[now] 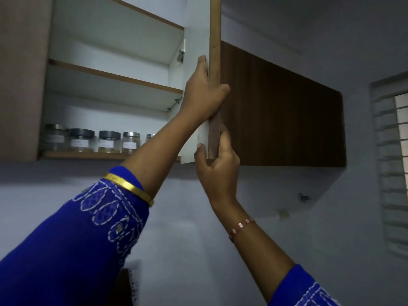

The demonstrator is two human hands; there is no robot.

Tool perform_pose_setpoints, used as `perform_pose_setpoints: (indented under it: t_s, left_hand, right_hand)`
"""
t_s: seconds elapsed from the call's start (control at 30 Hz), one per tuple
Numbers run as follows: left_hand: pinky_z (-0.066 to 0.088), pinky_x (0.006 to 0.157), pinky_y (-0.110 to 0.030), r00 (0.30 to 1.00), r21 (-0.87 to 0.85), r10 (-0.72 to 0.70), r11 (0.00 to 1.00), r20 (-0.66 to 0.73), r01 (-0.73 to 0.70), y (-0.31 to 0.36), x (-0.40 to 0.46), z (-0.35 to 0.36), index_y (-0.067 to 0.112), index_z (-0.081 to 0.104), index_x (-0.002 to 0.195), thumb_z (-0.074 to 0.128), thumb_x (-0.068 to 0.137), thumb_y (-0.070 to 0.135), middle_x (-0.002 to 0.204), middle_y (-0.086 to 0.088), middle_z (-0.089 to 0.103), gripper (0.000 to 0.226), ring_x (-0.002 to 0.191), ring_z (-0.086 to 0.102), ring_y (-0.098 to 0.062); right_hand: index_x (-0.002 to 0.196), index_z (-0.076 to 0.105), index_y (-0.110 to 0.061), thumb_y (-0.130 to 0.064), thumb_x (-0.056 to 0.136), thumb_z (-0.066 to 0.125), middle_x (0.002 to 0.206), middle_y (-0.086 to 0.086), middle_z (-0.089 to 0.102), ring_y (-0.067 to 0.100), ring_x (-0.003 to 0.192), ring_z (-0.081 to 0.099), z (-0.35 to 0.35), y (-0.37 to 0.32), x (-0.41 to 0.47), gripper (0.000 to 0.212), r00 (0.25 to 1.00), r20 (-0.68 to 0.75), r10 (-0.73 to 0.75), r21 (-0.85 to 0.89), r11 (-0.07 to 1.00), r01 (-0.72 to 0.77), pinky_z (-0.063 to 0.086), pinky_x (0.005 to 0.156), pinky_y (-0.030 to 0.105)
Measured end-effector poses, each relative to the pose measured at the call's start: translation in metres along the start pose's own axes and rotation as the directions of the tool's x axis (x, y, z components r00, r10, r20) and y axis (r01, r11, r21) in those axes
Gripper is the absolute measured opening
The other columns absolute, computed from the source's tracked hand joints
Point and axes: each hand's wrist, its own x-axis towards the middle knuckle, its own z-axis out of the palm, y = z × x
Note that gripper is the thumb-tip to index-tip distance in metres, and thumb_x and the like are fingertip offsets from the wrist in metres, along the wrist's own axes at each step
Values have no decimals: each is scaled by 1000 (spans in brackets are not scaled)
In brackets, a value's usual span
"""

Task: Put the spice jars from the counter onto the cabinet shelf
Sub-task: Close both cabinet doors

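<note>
Several glass spice jars [106, 141] with dark or steel lids and white labels stand in a row on the bottom cabinet shelf [88, 155]; my left forearm hides the right end of the row. The cabinet door [214, 36] stands open, edge-on to me. My left hand [204, 91] grips the door's edge halfway up, thumb on the wooden side. My right hand [215, 164] grips the door's lower corner, thumb on the white inner face. Neither hand holds a jar.
Two upper shelves [114, 77] inside the cabinet hold nothing I can see. A shut dark wood cabinet door [282, 107] is to the right. A barred window [395, 160] is at far right. Bare wall lies below the cabinets.
</note>
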Motion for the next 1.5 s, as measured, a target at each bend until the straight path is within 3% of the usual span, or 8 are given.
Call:
perform_pose_setpoints:
  t_s: [0.07,0.2,0.37,0.67,0.9,1.07,1.33,1.5]
  left_hand:
    - [55,81,-24,1000,-21,-13,1000,11,13,-1,-2,-18,5,34,139,54,85,6,123,-10,57,57,105,60,-20]
    - [55,89,-41,997,-105,-71,992,17,73,-9,-6,-57,9,44,129,51,85,-1,112,-9,59,45,103,62,-24]
    - [57,80,-28,990,-107,-135,986,-38,131,-34,-6,-112,4,45,127,48,86,-6,107,-8,60,43,96,63,-21]
    - [54,81,-19,972,-100,-234,968,-17,231,-100,-13,-216,4,41,130,47,88,-8,99,3,60,44,92,61,-7]
    - [50,94,-27,956,-69,-291,955,-26,289,-167,-6,-270,6,38,137,49,89,-5,132,-11,54,50,120,54,-18]
    - [45,102,-35,964,24,-259,965,-57,261,-206,-1,-288,7,36,138,48,91,-1,133,-12,52,49,123,52,-21]
    - [31,105,-21,982,437,-75,888,-172,144,-274,-4,-315,7,36,140,57,90,19,145,-10,43,56,136,38,-20]
    - [22,115,-55,978,548,-99,815,-183,185,-335,-27,-348,7,35,141,42,93,40,146,-17,39,59,138,33,-32]
  right_hand:
    - [140,40,-6,-22,88,56,120,13,63,24,104,64,16,-7,-5,57,1000,-9,-24,-1,1000,24,51,82,19]
    - [142,36,-5,-29,85,52,131,17,56,32,117,57,50,-21,-14,64,995,7,-98,-5,995,98,55,92,39]
    - [146,28,-8,-27,85,48,148,15,40,32,136,39,103,-32,-26,67,978,59,-198,-17,980,199,36,105,31]
    - [139,44,-11,-10,73,77,135,24,52,40,123,50,213,-52,-47,73,961,71,-266,-145,951,274,53,92,46]
    - [138,43,-16,-5,63,83,128,23,57,37,110,58,291,-50,-57,86,954,94,-285,-315,901,300,55,88,45]
    - [134,50,-14,-8,62,84,122,23,62,36,103,63,329,-44,-59,80,944,125,-306,-420,845,330,57,83,43]
    - [133,53,-13,-5,71,77,121,25,62,37,102,64,380,-33,-64,67,942,140,-305,-537,776,331,56,80,42]
    - [134,52,-13,0,71,74,121,27,62,38,100,65,408,-23,-64,67,939,159,-306,-588,734,339,56,79,42]
